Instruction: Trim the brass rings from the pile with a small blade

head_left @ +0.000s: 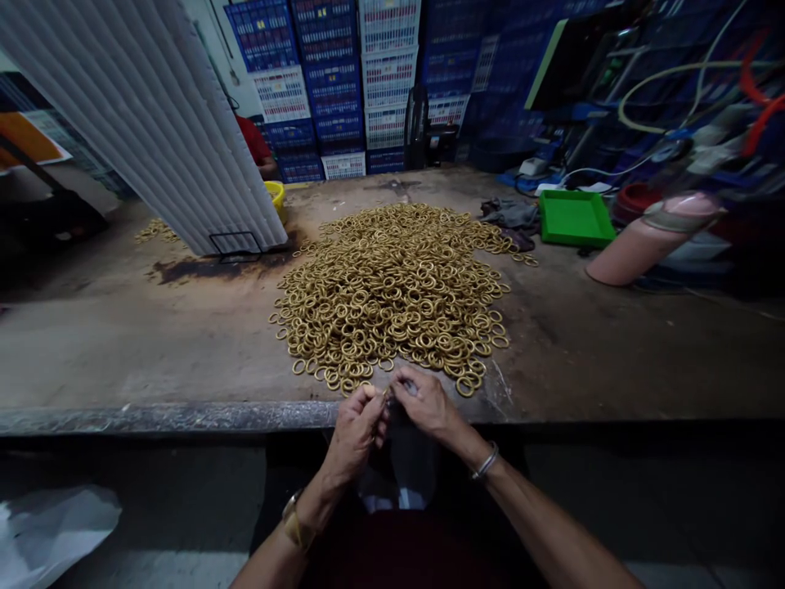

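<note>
A wide heap of brass-coloured rings [392, 294] lies on the worktable, its front edge just beyond my hands. My left hand [356, 429] is closed at the table's front edge, with a small brass ring [386, 393] seen edge-on between thumb and fingers. From the other side, my right hand [428, 401] meets this ring in a pinch of thumb and forefinger. Its other fingers are curled, and the fingertips are partly hidden. Both hands are in front of the nearest loose rings.
A tall grey corrugated panel [159, 106] stands at the left, near a yellow bowl [275, 195]. To the right are a green tray [575, 217], a dark cloth [510, 214] and a pink bottle [643, 244]. Stacked crates [334, 82] line the back. Part of a person's red sleeve [251, 141] shows behind the panel.
</note>
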`<control>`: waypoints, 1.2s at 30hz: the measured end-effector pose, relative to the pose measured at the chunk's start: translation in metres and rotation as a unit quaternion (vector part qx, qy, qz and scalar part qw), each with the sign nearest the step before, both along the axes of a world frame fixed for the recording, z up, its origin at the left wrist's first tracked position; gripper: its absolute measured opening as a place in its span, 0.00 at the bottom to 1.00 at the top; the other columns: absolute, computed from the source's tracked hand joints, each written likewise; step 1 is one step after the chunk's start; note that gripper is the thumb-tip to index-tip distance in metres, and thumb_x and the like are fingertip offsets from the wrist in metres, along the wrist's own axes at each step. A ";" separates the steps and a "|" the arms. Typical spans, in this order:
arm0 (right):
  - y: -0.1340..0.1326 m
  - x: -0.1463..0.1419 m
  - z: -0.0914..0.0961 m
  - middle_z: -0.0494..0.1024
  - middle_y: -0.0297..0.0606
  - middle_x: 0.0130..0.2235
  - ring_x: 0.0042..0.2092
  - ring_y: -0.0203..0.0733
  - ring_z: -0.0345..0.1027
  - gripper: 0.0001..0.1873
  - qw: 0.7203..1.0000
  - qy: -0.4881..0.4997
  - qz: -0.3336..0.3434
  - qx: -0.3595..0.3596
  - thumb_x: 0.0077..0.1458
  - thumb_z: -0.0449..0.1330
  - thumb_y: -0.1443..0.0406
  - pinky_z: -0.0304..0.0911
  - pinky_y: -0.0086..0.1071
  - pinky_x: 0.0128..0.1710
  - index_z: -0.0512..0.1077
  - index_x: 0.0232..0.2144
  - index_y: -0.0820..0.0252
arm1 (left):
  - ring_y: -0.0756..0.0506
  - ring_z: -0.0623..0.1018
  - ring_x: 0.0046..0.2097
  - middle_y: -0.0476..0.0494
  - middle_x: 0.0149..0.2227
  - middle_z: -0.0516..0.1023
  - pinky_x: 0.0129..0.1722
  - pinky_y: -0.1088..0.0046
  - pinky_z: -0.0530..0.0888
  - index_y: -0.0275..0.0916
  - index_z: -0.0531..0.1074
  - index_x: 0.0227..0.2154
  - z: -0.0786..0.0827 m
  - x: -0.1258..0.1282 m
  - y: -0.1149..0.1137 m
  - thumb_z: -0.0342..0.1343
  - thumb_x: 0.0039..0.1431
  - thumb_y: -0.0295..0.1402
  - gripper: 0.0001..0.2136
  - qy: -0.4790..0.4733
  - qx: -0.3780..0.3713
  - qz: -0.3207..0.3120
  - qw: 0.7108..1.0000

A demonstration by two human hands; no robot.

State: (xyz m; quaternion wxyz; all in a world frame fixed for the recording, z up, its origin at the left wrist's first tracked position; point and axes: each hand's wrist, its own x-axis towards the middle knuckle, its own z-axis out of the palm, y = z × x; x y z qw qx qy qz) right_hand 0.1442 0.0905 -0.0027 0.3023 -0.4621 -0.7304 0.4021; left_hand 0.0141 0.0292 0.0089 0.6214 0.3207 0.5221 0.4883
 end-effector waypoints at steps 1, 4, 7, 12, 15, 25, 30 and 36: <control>-0.002 0.001 0.000 0.67 0.30 0.22 0.25 0.32 0.58 0.07 0.999 -0.030 0.022 0.030 0.50 0.49 0.65 0.52 0.25 0.26 0.66 0.24 0.59 | 0.57 0.61 0.17 0.55 0.20 0.64 0.15 0.83 0.58 0.37 0.63 0.26 -0.001 0.000 0.000 0.53 0.49 0.45 0.14 0.005 0.001 0.003 1.000; -0.007 0.002 0.001 0.69 0.31 0.22 0.24 0.33 0.59 0.06 0.987 -0.115 0.076 0.078 0.47 0.50 0.68 0.50 0.26 0.25 0.67 0.26 0.57 | 0.57 0.61 0.17 0.55 0.20 0.63 0.15 0.83 0.57 0.38 0.63 0.26 -0.001 0.000 0.002 0.54 0.49 0.44 0.14 0.016 0.008 0.013 1.000; -0.010 0.001 0.002 0.70 0.32 0.23 0.25 0.34 0.61 0.09 0.977 -0.168 0.088 0.099 0.43 0.49 0.71 0.49 0.26 0.26 0.68 0.26 0.57 | 0.57 0.60 0.17 0.55 0.19 0.63 0.15 0.83 0.57 0.37 0.64 0.25 0.001 0.000 0.002 0.54 0.48 0.44 0.14 0.035 0.022 0.018 0.999; -0.005 0.001 0.002 0.73 0.33 0.26 0.27 0.35 0.64 0.11 0.967 -0.218 0.096 0.092 0.44 0.50 0.71 0.48 0.26 0.26 0.69 0.31 0.57 | 0.57 0.60 0.16 0.56 0.17 0.62 0.14 0.83 0.56 0.37 0.63 0.22 0.010 -0.001 -0.001 0.55 0.47 0.44 0.14 0.043 0.028 0.027 0.998; 0.003 0.002 0.001 0.74 0.35 0.26 0.28 0.36 0.65 0.10 0.955 -0.274 0.060 0.097 0.47 0.51 0.69 0.47 0.27 0.26 0.68 0.34 0.57 | 0.57 0.60 0.16 0.55 0.18 0.63 0.14 0.83 0.55 0.38 0.63 0.23 0.016 -0.001 -0.007 0.56 0.48 0.43 0.14 -0.004 0.003 -0.006 1.000; 0.022 -0.019 0.007 0.75 0.41 0.32 0.33 0.41 0.69 0.10 0.930 -0.343 -0.084 0.105 0.54 0.50 0.60 0.49 0.29 0.29 0.65 0.36 0.59 | 0.55 0.66 0.22 0.45 0.30 0.71 0.15 0.83 0.57 0.35 0.64 0.27 0.005 -0.004 -0.006 0.56 0.49 0.38 0.12 -0.223 -0.048 0.029 0.973; 0.026 -0.023 0.005 0.76 0.41 0.31 0.33 0.43 0.69 0.08 0.922 -0.365 -0.081 0.101 0.52 0.51 0.63 0.49 0.29 0.28 0.65 0.35 0.59 | 0.54 0.68 0.23 0.47 0.28 0.71 0.17 0.83 0.58 0.37 0.66 0.33 0.003 -0.009 -0.006 0.57 0.48 0.34 0.10 -0.263 -0.064 0.030 0.962; 0.025 -0.013 -0.002 0.75 0.37 0.29 0.31 0.40 0.68 0.07 0.940 -0.314 -0.052 0.125 0.50 0.52 0.65 0.50 0.28 0.28 0.66 0.34 0.59 | 0.52 0.71 0.27 0.44 0.28 0.71 0.17 0.83 0.59 0.33 0.69 0.28 0.000 -0.014 -0.004 0.59 0.45 0.34 0.10 -0.313 -0.084 0.052 0.945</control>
